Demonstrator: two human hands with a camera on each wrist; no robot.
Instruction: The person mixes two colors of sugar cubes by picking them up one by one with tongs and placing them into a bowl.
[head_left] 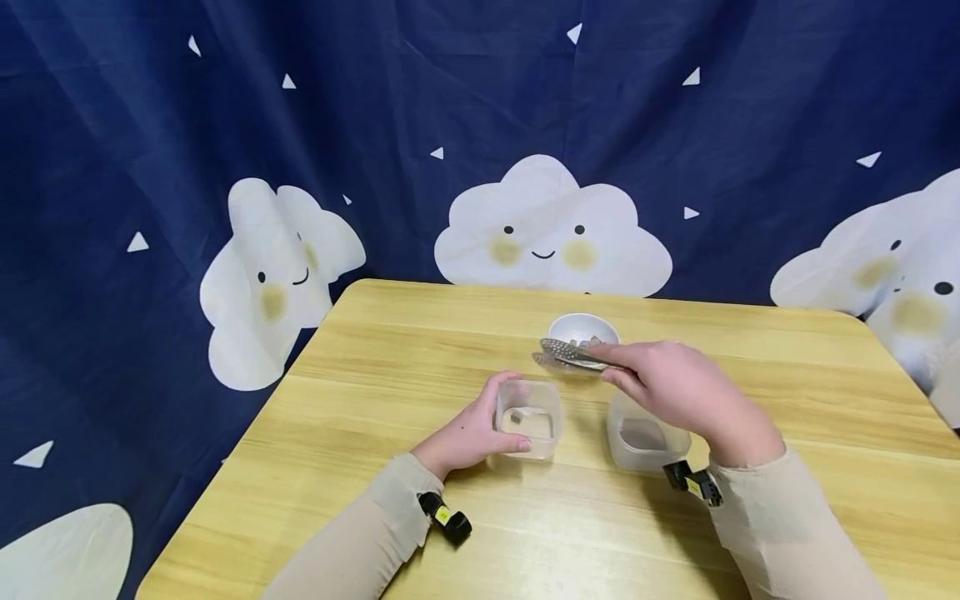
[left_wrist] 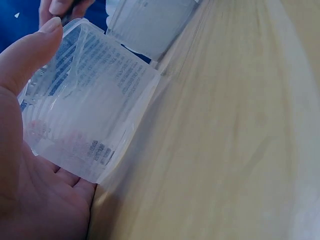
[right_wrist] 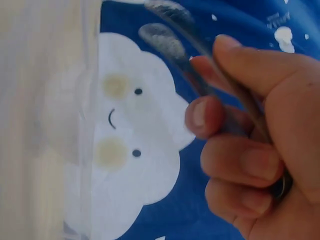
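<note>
My left hand grips a translucent square plastic container, thumb on the near side and fingers round the far side. A small greyish piece lies inside it. In the left wrist view the ribbed, printed wall of this container faces the camera. My right hand holds metal tongs with perforated ends, fingers curled round the handles. The tong ends stand apart, over the near left edge of a white bowl that holds several small grey pieces. No piece shows between the tong ends.
A second translucent container stands on the wooden table, below my right hand and right of the held container. Behind the table hangs a dark blue curtain with white clouds. A small black camera sits on each wrist.
</note>
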